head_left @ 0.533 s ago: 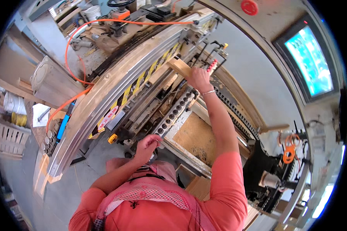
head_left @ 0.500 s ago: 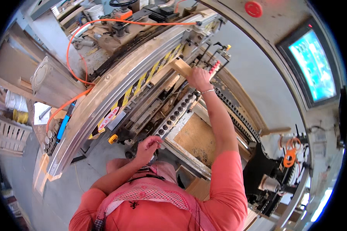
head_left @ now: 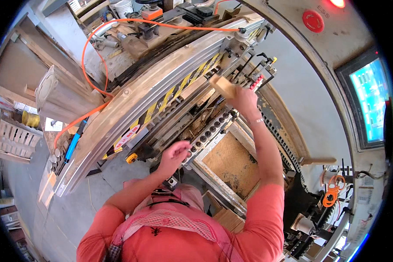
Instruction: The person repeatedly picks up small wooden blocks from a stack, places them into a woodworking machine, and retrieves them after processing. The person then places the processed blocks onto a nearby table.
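Nearest the camera, the left hand (head_left: 175, 153) hung loosely curled, holding nothing, its fingers (head_left: 184, 147) half closed just above the row of drill spindles (head_left: 209, 132) at the front of the boring machine. Beside that row lay a sawdust-covered panel (head_left: 231, 163) set in a pale frame. Farther out, the right hand (head_left: 244, 99) was stretched at full arm's length, its fingers closed around one end of a small wooden block (head_left: 222, 85), which was held tilted over the machine bed, just in front of the yellow-and-black striped rail (head_left: 179, 89) and close to the red-tipped clamps (head_left: 257, 81). Whether the block already touched the bed could not be told. To do this well, it seemed wise to keep a firm pinch on the block's near end, lower it flat and square against the rail, and keep the idle hand back from the spindles. Beyond the rail an orange hose (head_left: 118, 30) looped across cluttered tooling, and far to the right stood a lit control screen (head_left: 371, 100) below a red stop button (head_left: 313, 21).
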### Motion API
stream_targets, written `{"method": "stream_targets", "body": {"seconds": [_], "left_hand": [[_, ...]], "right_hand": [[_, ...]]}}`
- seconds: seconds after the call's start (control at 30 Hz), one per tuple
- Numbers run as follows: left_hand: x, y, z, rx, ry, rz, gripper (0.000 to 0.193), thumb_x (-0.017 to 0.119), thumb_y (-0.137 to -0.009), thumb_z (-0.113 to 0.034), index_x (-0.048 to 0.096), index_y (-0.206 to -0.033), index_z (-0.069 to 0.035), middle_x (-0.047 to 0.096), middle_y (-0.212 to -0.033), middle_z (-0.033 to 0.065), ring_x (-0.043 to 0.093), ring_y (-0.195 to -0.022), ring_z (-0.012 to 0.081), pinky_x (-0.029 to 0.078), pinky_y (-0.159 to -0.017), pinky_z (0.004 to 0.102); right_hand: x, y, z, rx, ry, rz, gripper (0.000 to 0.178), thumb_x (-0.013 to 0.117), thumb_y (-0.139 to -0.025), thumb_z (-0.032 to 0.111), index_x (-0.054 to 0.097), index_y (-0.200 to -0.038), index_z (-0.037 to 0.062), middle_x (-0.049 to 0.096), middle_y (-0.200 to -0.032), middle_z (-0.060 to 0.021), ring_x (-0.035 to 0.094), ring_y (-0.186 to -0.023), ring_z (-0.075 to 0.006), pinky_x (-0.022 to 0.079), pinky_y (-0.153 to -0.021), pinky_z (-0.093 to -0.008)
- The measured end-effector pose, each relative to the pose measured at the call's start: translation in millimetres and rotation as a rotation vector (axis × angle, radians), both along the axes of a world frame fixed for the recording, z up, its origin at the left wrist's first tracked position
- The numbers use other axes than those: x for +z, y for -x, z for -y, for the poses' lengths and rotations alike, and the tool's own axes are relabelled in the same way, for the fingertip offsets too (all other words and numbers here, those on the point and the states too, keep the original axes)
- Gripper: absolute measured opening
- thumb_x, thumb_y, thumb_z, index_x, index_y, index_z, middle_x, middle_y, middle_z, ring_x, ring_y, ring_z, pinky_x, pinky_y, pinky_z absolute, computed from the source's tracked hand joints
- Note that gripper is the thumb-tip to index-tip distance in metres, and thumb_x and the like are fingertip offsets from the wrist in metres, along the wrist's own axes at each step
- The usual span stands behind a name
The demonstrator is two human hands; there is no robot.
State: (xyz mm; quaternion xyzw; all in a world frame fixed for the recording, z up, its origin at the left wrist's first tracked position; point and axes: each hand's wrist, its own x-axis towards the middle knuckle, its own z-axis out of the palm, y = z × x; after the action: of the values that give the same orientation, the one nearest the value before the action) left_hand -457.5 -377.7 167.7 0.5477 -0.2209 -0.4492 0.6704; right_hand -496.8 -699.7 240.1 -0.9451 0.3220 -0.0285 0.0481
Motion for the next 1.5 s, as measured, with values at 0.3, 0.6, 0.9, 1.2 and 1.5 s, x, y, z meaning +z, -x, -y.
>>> {"method": "stream_targets", "body": {"seconds": [0.3,0.6,0.9,1.2,1.5], "left_hand": [[-8,-12,65,-0.185,0.12,-0.202,0.04,0.051,-0.089,-0.01,0.038,-0.126,-0.003,0.05,-0.12,0.009,0.051,-0.108,0.0183,0.046,-0.088,0.0334],[-15,-6,10,0.02,0.078,-0.007,0.019,0.039,-0.091,-0.013,0.044,-0.106,-0.002,0.058,-0.087,0.0078,0.055,-0.08,0.0144,0.044,-0.073,0.029],[-8,-3,-3,0.029,0.0,0.11,0.015,0.043,-0.09,-0.016,0.05,-0.088,-0.003,0.056,-0.074,0.0043,0.052,-0.068,0.011,0.043,-0.063,0.0266],[-15,-3,-1,0.042,-0.026,0.021,0.016,0.044,-0.09,-0.018,0.05,-0.089,-0.003,0.057,-0.074,0.0044,0.053,-0.068,0.0109,0.043,-0.062,0.026],[-9,-4,0,0.024,-0.02,0.105,0.017,0.042,-0.09,-0.017,0.05,-0.09,-0.002,0.057,-0.075,0.0054,0.053,-0.068,0.0115,0.043,-0.063,0.0264]], "right_hand": [[47,48,-101,0.235,-0.745,-0.06,0.041,0.078,-0.057,0.028,0.063,-0.085,0.0024,0.06,-0.065,-0.0063,0.054,-0.06,-0.0136,0.044,-0.058,-0.0269],[1,-12,4,0.02,-0.015,0.003,0.033,0.073,-0.059,0.031,0.065,-0.076,0.0048,0.064,-0.074,-0.0143,0.064,-0.07,-0.0307,0.052,-0.063,-0.0388],[-49,-59,34,-0.021,-0.012,-0.073,0.032,0.071,-0.056,0.027,0.066,-0.078,0.0045,0.064,-0.079,-0.0153,0.063,-0.076,-0.0301,0.053,-0.068,-0.0383],[-45,-52,28,0.017,-0.076,-0.089,0.043,0.072,-0.062,0.04,0.064,-0.086,0.0053,0.064,-0.082,-0.0148,0.063,-0.08,-0.0305,0.051,-0.072,-0.0386],[-46,-48,28,-0.011,-0.057,-0.068,0.041,0.073,-0.063,0.038,0.065,-0.085,0.0049,0.065,-0.084,-0.0146,0.063,-0.082,-0.0293,0.051,-0.072,-0.0386]]}}
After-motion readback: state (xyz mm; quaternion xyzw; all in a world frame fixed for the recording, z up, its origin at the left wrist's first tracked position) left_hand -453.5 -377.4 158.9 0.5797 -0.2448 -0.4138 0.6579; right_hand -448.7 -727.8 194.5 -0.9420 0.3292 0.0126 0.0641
